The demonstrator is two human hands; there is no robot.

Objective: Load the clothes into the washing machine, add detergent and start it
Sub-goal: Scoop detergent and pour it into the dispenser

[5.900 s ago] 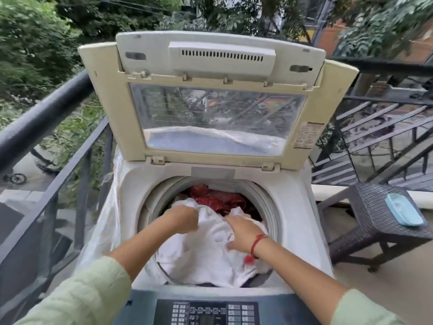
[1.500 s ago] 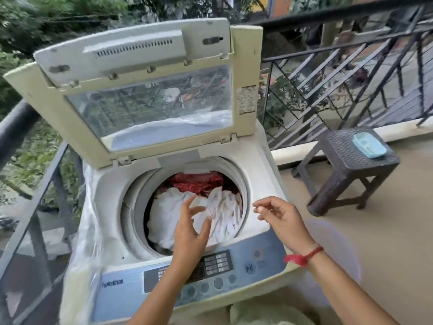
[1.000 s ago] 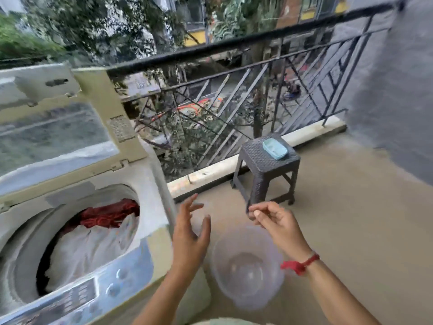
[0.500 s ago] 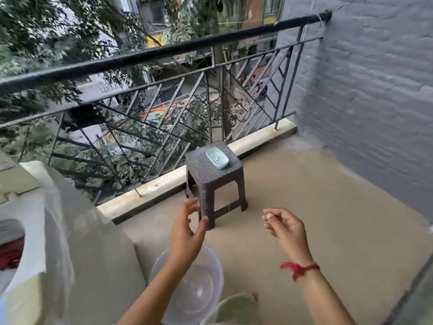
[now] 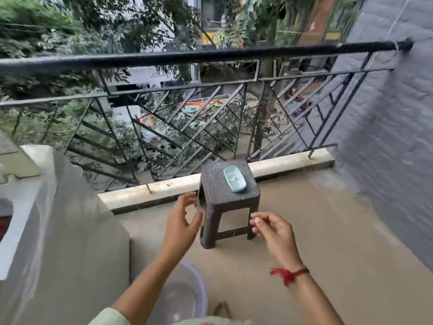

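Note:
The washing machine [image 5: 58, 226] fills the left edge, its side wrapped in a clear plastic cover; a sliver of red cloth [image 5: 2, 225] shows in its drum opening. A light blue container [image 5: 234, 178] lies on a dark woven stool [image 5: 228, 198] ahead of me. My left hand [image 5: 181, 221] is raised in front of the stool's left leg, fingers relaxed and spread, holding nothing. My right hand [image 5: 273, 232] hovers to the right of the stool, fingers loosely curled, empty, with a red thread on the wrist.
A clear plastic tub [image 5: 180, 299] sits on the concrete floor below my left arm. A black metal railing [image 5: 210, 102] with a low white kerb runs across the back. A grey brick wall [image 5: 393, 127] closes the right side.
My view has swung right, away from the drum of white and red clothes, toward the stool. Both hands left the clothes and now hover empty before the stool, which looks closer.

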